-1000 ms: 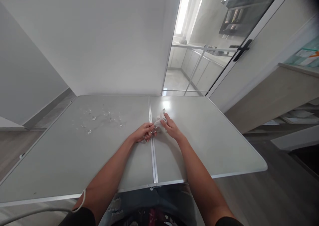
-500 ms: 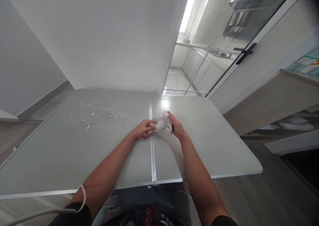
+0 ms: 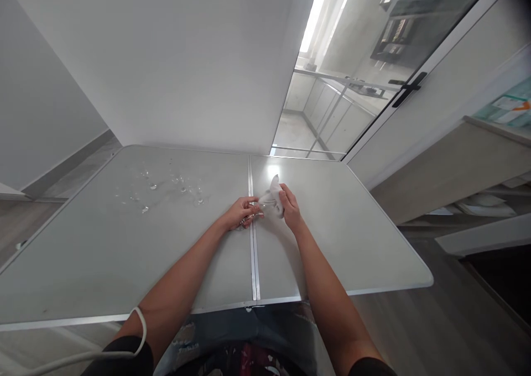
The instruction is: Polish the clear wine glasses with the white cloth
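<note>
Near the table's middle seam, my left hand [image 3: 240, 213] is closed around a clear, shiny glass [image 3: 245, 221], most of it hidden by the fingers. A crumpled white cloth [image 3: 272, 200] is bunched in my right hand [image 3: 291, 205]. The cloth meets the right end of the glass, close to my left fingertips. Farther left on the table lie several clear glass pieces [image 3: 153, 187], see-through and too faint for their full shape to show.
The pale table [image 3: 332, 243] has a metal edge and a metal seam [image 3: 254, 271] across it. A white wall [image 3: 199, 77] borders its far side. Right of that is a glass door [image 3: 332, 110] with a black handle [image 3: 410, 90]. A white cable [image 3: 74, 358] hangs by my left arm.
The cloth has shifted and refolded against the glass, with a corner now pointing up. My right hand has moved slightly left; my left hand keeps its hold.
</note>
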### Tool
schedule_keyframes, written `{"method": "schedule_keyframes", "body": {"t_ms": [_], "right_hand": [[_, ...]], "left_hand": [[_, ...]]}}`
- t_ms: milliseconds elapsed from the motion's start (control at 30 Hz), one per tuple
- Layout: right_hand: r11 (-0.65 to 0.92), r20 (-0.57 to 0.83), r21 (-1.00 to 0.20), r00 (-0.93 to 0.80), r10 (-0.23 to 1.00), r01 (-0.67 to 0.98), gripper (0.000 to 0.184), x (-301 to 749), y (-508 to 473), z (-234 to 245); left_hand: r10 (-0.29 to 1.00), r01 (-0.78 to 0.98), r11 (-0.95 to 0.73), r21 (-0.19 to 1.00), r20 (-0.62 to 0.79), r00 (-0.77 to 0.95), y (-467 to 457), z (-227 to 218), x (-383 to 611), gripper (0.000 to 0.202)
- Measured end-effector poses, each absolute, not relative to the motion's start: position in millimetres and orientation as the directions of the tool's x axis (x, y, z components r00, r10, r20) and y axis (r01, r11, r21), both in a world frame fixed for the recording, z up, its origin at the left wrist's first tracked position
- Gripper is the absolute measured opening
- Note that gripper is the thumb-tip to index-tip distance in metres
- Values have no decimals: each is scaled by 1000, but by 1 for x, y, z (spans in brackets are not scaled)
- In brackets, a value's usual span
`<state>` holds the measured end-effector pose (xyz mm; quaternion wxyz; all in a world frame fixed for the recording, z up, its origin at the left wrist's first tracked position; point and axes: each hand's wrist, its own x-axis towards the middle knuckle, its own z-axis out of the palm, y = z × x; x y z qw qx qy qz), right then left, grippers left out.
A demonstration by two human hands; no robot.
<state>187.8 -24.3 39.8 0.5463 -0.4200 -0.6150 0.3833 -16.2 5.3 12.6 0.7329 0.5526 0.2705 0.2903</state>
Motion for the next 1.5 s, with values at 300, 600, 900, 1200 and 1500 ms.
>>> {"method": "schedule_keyframes", "body": {"t_ms": [300, 600, 900, 1200, 1500], "right_hand": [[316, 311, -948, -116, 944, 36, 35, 191, -24, 43], [377, 358, -892, -119, 926, 249, 29, 191, -20, 37], [305, 305, -952, -40, 952, 1, 36, 189, -26, 45], [379, 345, -894, -172, 923, 238, 33, 193, -22, 40], [331, 329, -942, -34, 944, 60, 35, 187, -26, 46]], "left_hand": [[735, -104, 219, 970, -93, 672, 8, 7, -16, 71], [749, -109, 183, 977, -67, 659, 7, 7, -15, 65], [734, -109, 164, 980, -48, 677, 8, 5, -16, 69], [720, -104, 126, 987, -19, 694, 7, 4, -15, 70], [726, -107, 113, 988, -8, 687, 8, 5, -14, 66]]}}
